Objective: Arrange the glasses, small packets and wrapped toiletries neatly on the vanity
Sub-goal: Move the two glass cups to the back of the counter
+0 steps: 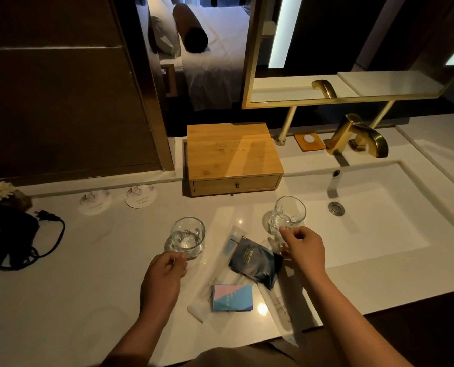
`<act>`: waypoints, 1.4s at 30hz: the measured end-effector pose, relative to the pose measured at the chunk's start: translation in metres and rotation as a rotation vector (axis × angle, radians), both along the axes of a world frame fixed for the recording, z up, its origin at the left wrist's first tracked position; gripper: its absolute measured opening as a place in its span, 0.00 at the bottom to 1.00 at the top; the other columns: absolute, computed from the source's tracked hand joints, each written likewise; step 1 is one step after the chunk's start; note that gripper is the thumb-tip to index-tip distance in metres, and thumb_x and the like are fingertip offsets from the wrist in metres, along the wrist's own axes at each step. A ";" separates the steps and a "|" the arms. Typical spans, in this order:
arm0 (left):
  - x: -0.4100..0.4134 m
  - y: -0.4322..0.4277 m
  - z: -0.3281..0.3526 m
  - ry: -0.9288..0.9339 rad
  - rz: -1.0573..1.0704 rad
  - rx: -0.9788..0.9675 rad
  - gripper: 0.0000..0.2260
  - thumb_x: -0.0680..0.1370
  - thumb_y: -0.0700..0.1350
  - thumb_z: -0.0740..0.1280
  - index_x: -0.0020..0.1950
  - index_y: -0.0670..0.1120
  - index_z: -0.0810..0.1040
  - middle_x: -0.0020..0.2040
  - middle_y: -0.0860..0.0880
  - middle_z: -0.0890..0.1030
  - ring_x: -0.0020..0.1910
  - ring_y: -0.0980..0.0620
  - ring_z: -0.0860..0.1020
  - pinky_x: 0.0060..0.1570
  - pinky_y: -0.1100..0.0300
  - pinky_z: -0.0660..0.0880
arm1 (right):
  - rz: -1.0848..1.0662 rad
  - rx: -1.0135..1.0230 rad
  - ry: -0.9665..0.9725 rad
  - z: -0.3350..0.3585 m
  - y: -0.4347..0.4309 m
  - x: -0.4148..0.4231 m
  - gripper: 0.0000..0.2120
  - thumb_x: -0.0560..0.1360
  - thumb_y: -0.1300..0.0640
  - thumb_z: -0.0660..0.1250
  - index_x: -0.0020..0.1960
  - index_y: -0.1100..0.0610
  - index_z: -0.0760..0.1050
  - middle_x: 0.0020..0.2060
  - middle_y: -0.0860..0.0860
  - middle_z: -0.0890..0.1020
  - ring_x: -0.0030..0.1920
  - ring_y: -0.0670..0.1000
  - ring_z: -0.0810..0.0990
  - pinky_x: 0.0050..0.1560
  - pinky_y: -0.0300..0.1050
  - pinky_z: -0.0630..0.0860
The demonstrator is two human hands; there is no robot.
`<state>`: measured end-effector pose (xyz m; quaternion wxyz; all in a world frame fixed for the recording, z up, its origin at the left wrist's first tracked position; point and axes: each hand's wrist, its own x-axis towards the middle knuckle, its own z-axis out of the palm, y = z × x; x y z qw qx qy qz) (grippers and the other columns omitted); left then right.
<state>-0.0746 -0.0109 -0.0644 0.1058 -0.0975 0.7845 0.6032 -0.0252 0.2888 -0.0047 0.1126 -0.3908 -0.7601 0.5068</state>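
Two clear glasses stand on the white vanity top [88, 274]. My left hand [165, 271] pinches the near base of the left glass [188, 237]. At the basin's left rim, my right hand [303, 251] grips the near side of the right glass [289, 214], which looks slightly tilted. Between my hands lie a dark packet [255, 262], a pink-and-blue small box [232, 298], a clear-wrapped toothbrush [233, 238] partly under the packet, a long wrapped toiletry [281, 311] and a small white wrapped piece [196, 312].
A wooden drawer box [233, 154] stands at the back, with two round paper coasters [139, 196] to its left. The sink basin [379, 234], gold faucet [360, 139] and soap dish [309, 141] fill the right. A black hairdryer with cord [6, 237] lies far left.
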 end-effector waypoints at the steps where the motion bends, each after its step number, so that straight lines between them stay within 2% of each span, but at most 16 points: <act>1: -0.001 -0.001 0.000 -0.002 -0.003 0.000 0.16 0.67 0.66 0.67 0.43 0.56 0.83 0.44 0.54 0.86 0.43 0.57 0.86 0.50 0.50 0.83 | 0.000 0.009 -0.006 0.000 0.000 0.000 0.17 0.74 0.43 0.70 0.35 0.56 0.78 0.28 0.51 0.82 0.32 0.53 0.82 0.42 0.59 0.83; 7: -0.006 -0.003 -0.001 -0.045 -0.013 -0.013 0.15 0.67 0.64 0.66 0.39 0.54 0.83 0.37 0.56 0.85 0.42 0.55 0.85 0.43 0.58 0.76 | 0.024 0.058 -0.021 0.006 0.000 -0.004 0.16 0.75 0.48 0.69 0.35 0.59 0.78 0.29 0.53 0.81 0.34 0.55 0.81 0.40 0.53 0.79; 10: -0.011 -0.006 0.003 -0.073 -0.010 -0.027 0.16 0.68 0.63 0.66 0.37 0.52 0.82 0.33 0.56 0.83 0.39 0.54 0.84 0.42 0.55 0.74 | 0.089 0.077 0.008 0.013 -0.004 -0.006 0.16 0.75 0.48 0.69 0.35 0.58 0.78 0.29 0.52 0.81 0.33 0.53 0.81 0.37 0.48 0.76; 14: -0.016 -0.024 0.009 -0.090 0.028 -0.033 0.17 0.70 0.64 0.67 0.35 0.51 0.78 0.28 0.56 0.79 0.34 0.52 0.77 0.43 0.52 0.73 | 0.209 0.107 0.035 0.026 -0.028 -0.018 0.14 0.75 0.47 0.70 0.35 0.53 0.78 0.30 0.50 0.82 0.35 0.51 0.82 0.41 0.52 0.79; 17: -0.021 -0.046 0.011 -0.103 0.057 -0.035 0.17 0.71 0.64 0.68 0.34 0.51 0.77 0.27 0.55 0.76 0.36 0.49 0.80 0.52 0.45 0.80 | 0.299 0.095 0.035 0.033 -0.057 -0.034 0.12 0.75 0.46 0.69 0.37 0.53 0.79 0.33 0.50 0.83 0.37 0.51 0.83 0.43 0.55 0.81; 20: -0.023 -0.068 0.013 -0.115 0.073 -0.033 0.16 0.70 0.64 0.69 0.38 0.51 0.80 0.30 0.56 0.80 0.43 0.49 0.85 0.57 0.40 0.81 | 0.353 0.073 0.030 0.035 -0.087 -0.045 0.12 0.75 0.46 0.69 0.38 0.52 0.80 0.34 0.49 0.84 0.38 0.52 0.82 0.45 0.55 0.82; 22: -0.020 -0.081 0.016 -0.120 0.092 0.005 0.16 0.69 0.65 0.69 0.46 0.54 0.85 0.39 0.56 0.87 0.49 0.52 0.87 0.58 0.43 0.81 | 0.388 0.074 0.028 0.035 -0.107 -0.050 0.12 0.75 0.47 0.70 0.38 0.53 0.79 0.33 0.49 0.83 0.37 0.51 0.83 0.45 0.55 0.82; 25: -0.017 -0.101 0.021 -0.130 0.116 0.029 0.17 0.69 0.65 0.68 0.51 0.58 0.85 0.46 0.58 0.88 0.51 0.56 0.86 0.60 0.45 0.80 | 0.450 0.061 -0.004 0.034 -0.131 -0.058 0.11 0.76 0.49 0.69 0.40 0.55 0.79 0.34 0.50 0.84 0.36 0.51 0.83 0.47 0.56 0.82; 29: -0.022 -0.129 0.032 -0.128 0.136 -0.020 0.17 0.69 0.68 0.66 0.50 0.62 0.84 0.43 0.62 0.88 0.48 0.61 0.86 0.59 0.46 0.80 | 0.488 0.082 -0.024 0.037 -0.159 -0.074 0.11 0.77 0.48 0.68 0.41 0.55 0.79 0.34 0.52 0.83 0.37 0.52 0.83 0.47 0.57 0.82; 36: -0.068 -0.179 0.046 -0.142 0.157 -0.053 0.16 0.68 0.69 0.65 0.51 0.65 0.82 0.43 0.64 0.87 0.49 0.58 0.86 0.60 0.45 0.79 | 0.532 0.120 -0.020 0.047 -0.205 -0.122 0.12 0.77 0.48 0.68 0.41 0.55 0.80 0.34 0.51 0.84 0.38 0.53 0.83 0.48 0.57 0.82; 39: -0.093 -0.190 0.050 -0.125 0.184 0.044 0.14 0.66 0.64 0.68 0.47 0.61 0.84 0.43 0.59 0.88 0.50 0.53 0.87 0.62 0.43 0.79 | 0.533 0.126 -0.009 0.047 -0.218 -0.141 0.12 0.77 0.48 0.69 0.41 0.55 0.80 0.33 0.51 0.83 0.37 0.52 0.83 0.46 0.56 0.82; 42: -0.113 -0.191 0.057 -0.109 0.233 0.115 0.05 0.70 0.54 0.70 0.42 0.60 0.85 0.41 0.55 0.88 0.52 0.47 0.86 0.61 0.46 0.79 | 0.529 0.123 -0.023 0.045 -0.227 -0.159 0.11 0.77 0.48 0.69 0.41 0.55 0.79 0.33 0.51 0.83 0.35 0.50 0.83 0.44 0.55 0.82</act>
